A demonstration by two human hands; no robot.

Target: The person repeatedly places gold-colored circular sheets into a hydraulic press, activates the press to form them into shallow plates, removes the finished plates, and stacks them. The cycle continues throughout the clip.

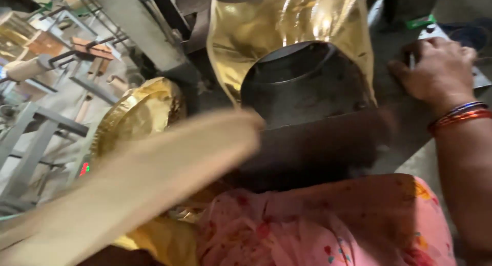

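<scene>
My right hand rests knuckles-up on the dark machine top at the upper right, with bangles on the wrist. Its fingers curl down near a small pale part, and I cannot tell whether they grip it. A shiny gold foil sheet lies draped over a dark round die in the middle. A blurred tan sheet sweeps across the lower left. My left hand is hidden from view. A pink flowered garment fills the bottom.
A stack of formed gold plates sits left of the die. Grey metal frames and stands crowd the left side, with wooden pieces behind. A grey box lies beyond my right hand.
</scene>
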